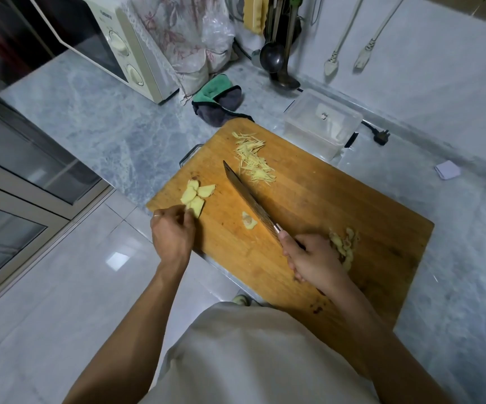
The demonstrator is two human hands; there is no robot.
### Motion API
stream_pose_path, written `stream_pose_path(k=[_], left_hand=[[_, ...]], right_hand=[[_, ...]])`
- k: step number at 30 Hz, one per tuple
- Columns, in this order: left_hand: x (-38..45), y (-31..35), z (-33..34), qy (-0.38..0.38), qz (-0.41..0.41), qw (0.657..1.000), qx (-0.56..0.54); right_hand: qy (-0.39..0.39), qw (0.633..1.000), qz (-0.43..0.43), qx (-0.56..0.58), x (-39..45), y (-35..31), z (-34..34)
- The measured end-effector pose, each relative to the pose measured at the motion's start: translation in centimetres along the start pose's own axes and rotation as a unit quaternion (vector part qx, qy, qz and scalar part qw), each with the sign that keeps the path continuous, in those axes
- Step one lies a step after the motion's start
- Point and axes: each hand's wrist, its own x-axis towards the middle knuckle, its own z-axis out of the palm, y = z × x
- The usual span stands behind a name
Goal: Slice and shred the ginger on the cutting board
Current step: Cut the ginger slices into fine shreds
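A wooden cutting board lies on the marble counter. Several flat ginger slices sit near its left corner, and my left hand pinches the nearest slice with its fingertips. My right hand grips the handle of a long knife, whose blade rests on the board pointing away from me. A pile of ginger shreds lies beyond the blade at the far side. One small ginger piece sits just left of the blade. Ginger peelings lie right of my right hand.
A clear plastic box stands just beyond the board. A green and grey cloth lies at the back, next to a microwave. Ladles hang on the wall. The counter edge and the floor are to the left.
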Motion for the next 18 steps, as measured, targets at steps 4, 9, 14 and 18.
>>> stream_pose_path(k=[4, 9, 14, 18], left_hand=[[0.4, 1.1, 0.2, -0.009, -0.018, 0.998, 0.063], [0.1, 1.5, 0.4, -0.041, 0.002, 0.996, 0.075], [0.6, 1.4, -0.2, -0.073, 0.048, 0.994, 0.068], [1.6, 1.9, -0.4, -0.061, 0.014, 0.994, 0.085]], right_hand=[[-0.011, 1.0, 0.001, 0.013, 0.1, -0.3, 0.2], [-0.012, 1.0, -0.002, 0.01, 0.0, -0.4, 0.1], [-0.011, 1.0, 0.007, 0.019, -0.2, -0.1, 0.0], [-0.004, 0.999, 0.019, 0.033, 0.0, 0.0, -0.1]])
